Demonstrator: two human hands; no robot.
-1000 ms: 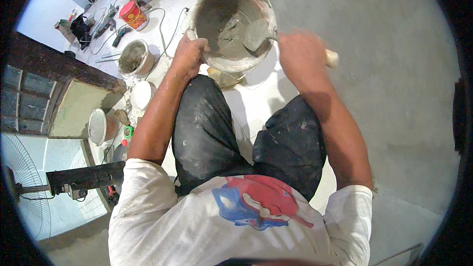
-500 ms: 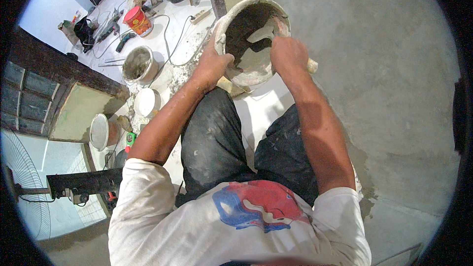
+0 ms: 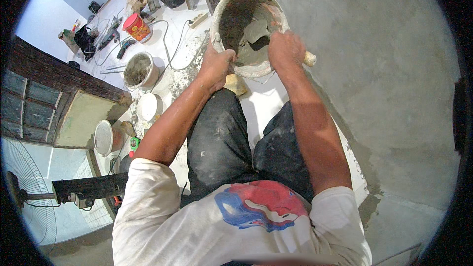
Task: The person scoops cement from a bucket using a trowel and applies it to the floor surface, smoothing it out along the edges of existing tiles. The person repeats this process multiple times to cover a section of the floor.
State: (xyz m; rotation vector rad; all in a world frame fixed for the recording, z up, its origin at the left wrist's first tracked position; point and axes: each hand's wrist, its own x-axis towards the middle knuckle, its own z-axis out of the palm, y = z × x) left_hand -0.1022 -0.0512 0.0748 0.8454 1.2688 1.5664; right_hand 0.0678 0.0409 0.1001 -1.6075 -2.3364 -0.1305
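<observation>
A mortar-crusted bucket (image 3: 216, 19) is tilted so that its mouth faces me, with wet grey mortar (image 3: 235, 24) inside. My left hand (image 3: 216, 66) grips its near-left rim, thumb over the edge. My right hand (image 3: 287, 51) is closed round a trowel at the right rim. The trowel's pale handle end (image 3: 310, 59) sticks out past my fist. Its blade (image 3: 256, 30) reaches into the bucket and looks coated with grey mortar. Below the bucket, beside my left knee, is a yellowish lump (image 3: 236, 84), partly hidden.
On the left floor stand a mortar-filled bucket (image 3: 140, 70), a white container (image 3: 149, 107), another pail (image 3: 103, 138) and a red tub (image 3: 137, 27). A cable (image 3: 168, 44) runs to a power strip (image 3: 198, 20). A fan (image 3: 29, 192) stands lower left. A grey plastered surface (image 3: 374, 69) fills the right.
The trowel blade has shifted inside the bucket and shows more grey mortar on its face. The bucket sits slightly higher and further left in view. Both hands keep their grips.
</observation>
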